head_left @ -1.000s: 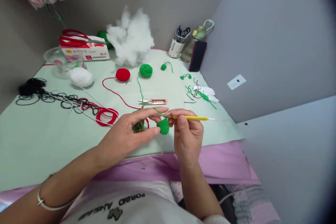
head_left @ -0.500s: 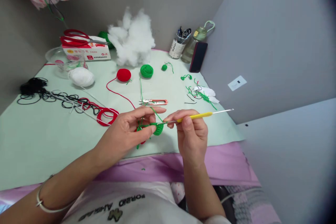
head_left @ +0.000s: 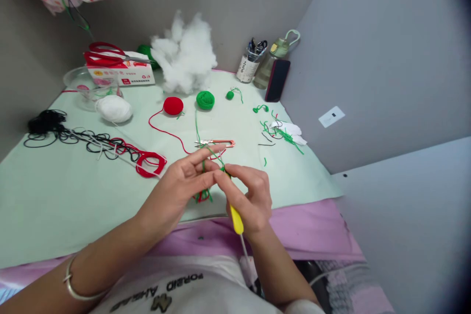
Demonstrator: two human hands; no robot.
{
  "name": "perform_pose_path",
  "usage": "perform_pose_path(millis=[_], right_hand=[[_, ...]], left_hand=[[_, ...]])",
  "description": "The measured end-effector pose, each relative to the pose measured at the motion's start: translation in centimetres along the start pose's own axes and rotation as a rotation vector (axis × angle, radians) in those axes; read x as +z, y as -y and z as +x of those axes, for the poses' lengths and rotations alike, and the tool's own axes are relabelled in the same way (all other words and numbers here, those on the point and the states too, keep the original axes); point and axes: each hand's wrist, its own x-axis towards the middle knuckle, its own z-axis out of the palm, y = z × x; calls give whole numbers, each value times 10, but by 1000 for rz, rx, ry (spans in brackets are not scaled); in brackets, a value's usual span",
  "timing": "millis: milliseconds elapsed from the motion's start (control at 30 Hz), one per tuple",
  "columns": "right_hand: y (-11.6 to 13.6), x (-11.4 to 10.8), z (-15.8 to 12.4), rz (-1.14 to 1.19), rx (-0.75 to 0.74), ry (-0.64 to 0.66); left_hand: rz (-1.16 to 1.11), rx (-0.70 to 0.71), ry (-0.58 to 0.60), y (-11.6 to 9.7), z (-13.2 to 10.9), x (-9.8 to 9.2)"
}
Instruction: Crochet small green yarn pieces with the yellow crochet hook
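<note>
Between thumb and fingers, my left hand [head_left: 180, 181] pinches a small green crochet piece [head_left: 222, 170], mostly hidden by the fingertips. Green yarn [head_left: 197, 127] runs over its raised index finger from the green yarn ball [head_left: 205, 100]. My right hand [head_left: 248, 196] is closed on a crochet hook with a yellow handle [head_left: 236, 220]; the handle slants down toward me and the working tip meets the crochet piece. Below the left fingers hang red and green yarn strands [head_left: 202, 196]. Just beyond the hands lie orange thread snips [head_left: 228, 143], partly covered by a finger.
A red yarn ball [head_left: 173, 106], white yarn ball [head_left: 114, 109] and tangled black yarn [head_left: 47, 121] lie leftward. White stuffing [head_left: 186, 54] is heaped at the back. A phone [head_left: 277, 81] leans on a bottle [head_left: 263, 71] beside a pen cup [head_left: 248, 66]. Yarn scraps [head_left: 283, 135] lie right.
The crochet hook has swung from lying level, pointing right, to slanting down toward me. My right hand has turned and moved left, closer to my left fingertips.
</note>
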Motion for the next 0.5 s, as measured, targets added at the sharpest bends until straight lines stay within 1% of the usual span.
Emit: perform_pose_path(millis=[33,100,167,200,233,300,367,500], right_hand=[[-1,1,0,68,51,-25],[-2,2,3,292,245,-97],[-3,3,7,559,495,-162],[-3,3,9,675,604,-182],[-4,4,10,762,681,-179],[-3,7,12,834,743,-146],[-2,9,12,804,727,-122],[1,8,10,739,662,-120]], left_hand=[[-82,-76,29,0,1,-1],[-157,-161,43,0,4,-3],[-145,-152,24,-1,5,-5],[-127,-129,25,-1,6,-6],[-105,-106,39,-2,6,-6],[-56,-62,71,-1,5,-4],[4,-31,62,0,3,-3],[65,-5,-3,3,3,-1]])
